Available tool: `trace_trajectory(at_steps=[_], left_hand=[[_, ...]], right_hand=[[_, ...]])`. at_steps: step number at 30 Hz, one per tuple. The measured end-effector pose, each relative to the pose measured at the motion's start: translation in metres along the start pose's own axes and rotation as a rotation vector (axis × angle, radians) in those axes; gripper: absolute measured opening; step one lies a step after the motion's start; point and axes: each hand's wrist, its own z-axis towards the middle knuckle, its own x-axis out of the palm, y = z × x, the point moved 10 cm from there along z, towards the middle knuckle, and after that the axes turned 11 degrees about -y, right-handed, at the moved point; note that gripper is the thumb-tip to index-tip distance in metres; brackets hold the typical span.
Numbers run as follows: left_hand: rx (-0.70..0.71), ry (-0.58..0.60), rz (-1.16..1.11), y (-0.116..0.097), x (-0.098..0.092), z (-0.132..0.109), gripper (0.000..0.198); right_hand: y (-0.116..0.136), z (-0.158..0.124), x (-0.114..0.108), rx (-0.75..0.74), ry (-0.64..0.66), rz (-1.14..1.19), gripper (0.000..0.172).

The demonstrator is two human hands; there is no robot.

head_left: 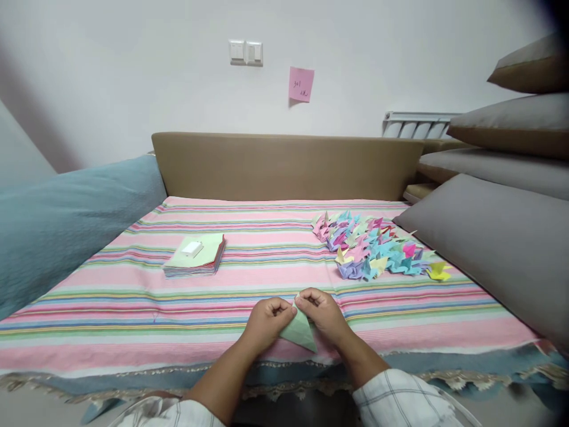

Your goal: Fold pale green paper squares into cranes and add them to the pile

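A folded piece of light green paper (pixel 301 332) is held between both hands just above the front edge of the striped cloth. My left hand (pixel 265 323) pinches its upper left edge between thumb and fingers. My right hand (pixel 323 313) is closed on the paper's top corner, its thumb close to the left thumb. The lower part of the paper hangs down as a triangle with its point toward the lower right. My fingers partly cover the top corner.
A stack of coloured paper sheets (pixel 195 270) with a small white block (pixel 192 249) on top stands at left. Folded paper cranes (pixel 377 249) in many colours lie in a heap at right. Grey cushions (pixel 498 249) border the striped cloth (pixel 133 308) on the right.
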Motion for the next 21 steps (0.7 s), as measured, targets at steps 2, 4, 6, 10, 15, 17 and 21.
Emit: trace_trajectory(at_steps=[2, 4, 6, 10, 15, 17, 21], left_hand=[[0.007, -0.008, 0.007, 0.000, -0.001, 0.000, 0.028], [0.020, -0.005, 0.014, 0.000, 0.000, 0.000, 0.027], [0.028, 0.012, 0.020, 0.001, 0.002, -0.001, 0.026], [-0.028, 0.018, -0.062, 0.007, 0.003, 0.000, 0.024], [-0.117, -0.018, -0.293, 0.011, -0.001, 0.001, 0.027], [-0.172, -0.052, -0.382, 0.014, -0.003, 0.001, 0.028], [-0.266, -0.155, -0.581, 0.022, -0.009, 0.002, 0.029]], right_hand=[[0.002, 0.000, 0.000, -0.010, -0.011, 0.003, 0.029], [0.003, -0.001, 0.002, -0.020, -0.003, 0.014, 0.028], [0.005, -0.002, 0.006, -0.037, 0.015, 0.023, 0.026], [0.001, 0.001, -0.005, -0.019, -0.105, 0.086, 0.025], [-0.009, 0.007, -0.028, 0.003, -0.323, 0.251, 0.023], [-0.011, 0.008, -0.032, -0.001, -0.355, 0.295, 0.023], [-0.011, 0.007, -0.032, -0.020, -0.369, 0.316, 0.021]])
